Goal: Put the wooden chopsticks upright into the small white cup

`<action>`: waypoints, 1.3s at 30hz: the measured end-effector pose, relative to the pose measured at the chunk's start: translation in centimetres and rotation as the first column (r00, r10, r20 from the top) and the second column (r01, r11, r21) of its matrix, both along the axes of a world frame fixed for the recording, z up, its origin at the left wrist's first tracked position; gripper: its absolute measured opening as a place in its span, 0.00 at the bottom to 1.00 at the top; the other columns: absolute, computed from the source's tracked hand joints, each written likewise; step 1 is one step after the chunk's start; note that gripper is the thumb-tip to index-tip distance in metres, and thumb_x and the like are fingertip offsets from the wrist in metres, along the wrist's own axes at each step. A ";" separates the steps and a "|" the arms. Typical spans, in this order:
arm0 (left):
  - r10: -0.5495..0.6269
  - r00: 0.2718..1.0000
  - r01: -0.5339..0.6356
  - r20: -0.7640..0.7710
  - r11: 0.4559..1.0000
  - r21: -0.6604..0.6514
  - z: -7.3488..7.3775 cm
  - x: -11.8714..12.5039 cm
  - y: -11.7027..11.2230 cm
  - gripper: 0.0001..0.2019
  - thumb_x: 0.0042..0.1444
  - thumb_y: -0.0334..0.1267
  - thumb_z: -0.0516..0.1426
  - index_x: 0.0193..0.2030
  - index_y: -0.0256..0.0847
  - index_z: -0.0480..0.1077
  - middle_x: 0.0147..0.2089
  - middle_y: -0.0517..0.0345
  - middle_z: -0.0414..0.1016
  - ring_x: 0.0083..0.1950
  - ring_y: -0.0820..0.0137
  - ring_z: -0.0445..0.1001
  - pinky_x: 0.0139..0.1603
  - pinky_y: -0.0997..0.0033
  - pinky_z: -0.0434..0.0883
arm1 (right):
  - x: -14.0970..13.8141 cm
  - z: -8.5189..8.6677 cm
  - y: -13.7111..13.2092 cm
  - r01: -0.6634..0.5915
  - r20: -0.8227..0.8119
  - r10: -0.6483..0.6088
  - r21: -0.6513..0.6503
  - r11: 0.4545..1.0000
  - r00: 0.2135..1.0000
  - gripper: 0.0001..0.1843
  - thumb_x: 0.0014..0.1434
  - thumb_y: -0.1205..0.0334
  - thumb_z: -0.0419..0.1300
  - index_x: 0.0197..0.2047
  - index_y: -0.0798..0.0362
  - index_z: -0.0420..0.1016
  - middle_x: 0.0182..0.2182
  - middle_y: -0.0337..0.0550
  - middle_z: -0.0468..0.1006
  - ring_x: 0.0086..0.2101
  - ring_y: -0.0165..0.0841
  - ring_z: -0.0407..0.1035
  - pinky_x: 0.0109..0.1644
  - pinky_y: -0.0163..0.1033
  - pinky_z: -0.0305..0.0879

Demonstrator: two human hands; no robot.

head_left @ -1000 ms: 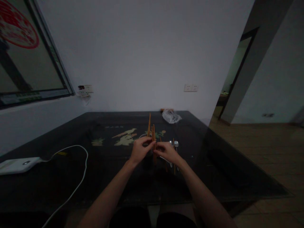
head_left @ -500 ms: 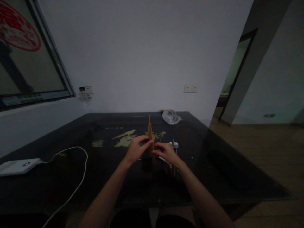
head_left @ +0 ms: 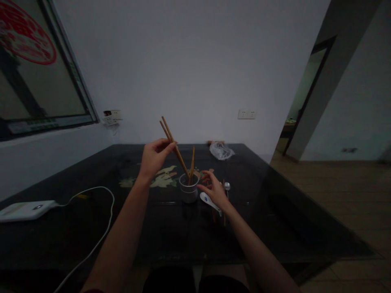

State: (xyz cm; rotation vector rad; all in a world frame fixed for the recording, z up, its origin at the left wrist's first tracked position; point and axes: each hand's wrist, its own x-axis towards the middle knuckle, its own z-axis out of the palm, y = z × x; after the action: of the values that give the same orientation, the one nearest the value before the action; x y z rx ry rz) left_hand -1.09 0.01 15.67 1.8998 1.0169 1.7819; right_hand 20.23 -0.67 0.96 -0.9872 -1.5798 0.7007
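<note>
Two wooden chopsticks (head_left: 167, 129) are pinched in my left hand (head_left: 154, 158), tilted so that their lower ends reach into a grey cup (head_left: 189, 193). More chopsticks (head_left: 192, 162) lean inside the same cup. My right hand (head_left: 214, 189) hovers just right of the cup, fingers apart and holding nothing. Below it lies a white soup spoon (head_left: 209, 200) with a blue mark. Beside that hand, partly hidden by it, are a metal spoon (head_left: 227, 186) and some loose chopsticks (head_left: 224, 220) on the table.
The dark glossy table (head_left: 171, 240) has a flower pattern under its surface. A crumpled clear plastic bag (head_left: 220, 151) lies at the back by the wall. On the left sits a white power bank (head_left: 26, 211) with a white cable (head_left: 110, 211). A dark flat object (head_left: 293, 217) rests at right.
My left hand has risen up and left with the chopsticks, their lower ends now in the cup. My right hand has opened and moved right, away from the chopsticks. The cup now shows.
</note>
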 end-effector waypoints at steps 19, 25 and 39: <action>-0.010 0.980 -0.032 -0.200 0.979 -0.203 -8.7 1.5 7.6 0.14 0.50 0.47 0.58 0.32 0.36 0.75 0.29 0.53 0.78 0.30 0.67 0.75 0.29 0.72 0.72 | -2.5 -1.5 0.7 -0.163 0.068 0.169 -0.084 0.983 0.983 0.50 0.41 0.64 0.71 0.64 0.49 0.51 0.62 0.53 0.60 0.59 0.43 0.59 0.59 0.49 0.60; -0.047 0.980 -0.005 -0.192 0.966 -0.260 -10.2 1.9 8.5 0.13 0.49 0.45 0.59 0.32 0.36 0.75 0.28 0.53 0.78 0.29 0.67 0.75 0.28 0.71 0.72 | -2.8 -2.0 1.2 -0.142 0.025 0.145 -0.090 0.986 0.989 0.51 0.41 0.63 0.71 0.64 0.51 0.50 0.59 0.53 0.65 0.58 0.41 0.62 0.62 0.48 0.57; -0.079 0.944 -0.025 -0.321 0.951 -0.307 -10.7 2.3 8.5 0.10 0.51 0.41 0.58 0.33 0.36 0.76 0.34 0.52 0.80 0.37 0.65 0.77 0.42 0.67 0.72 | -3.4 -3.2 1.8 -0.119 0.010 0.121 -0.114 0.986 0.993 0.47 0.41 0.62 0.71 0.63 0.52 0.55 0.57 0.52 0.68 0.57 0.42 0.64 0.61 0.47 0.58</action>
State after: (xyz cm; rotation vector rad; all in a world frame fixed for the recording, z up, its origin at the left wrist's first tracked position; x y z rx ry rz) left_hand 1.17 8.53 4.96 2.0319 1.2887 1.2200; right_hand 16.86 1.08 -2.20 -0.9881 -1.6389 0.8760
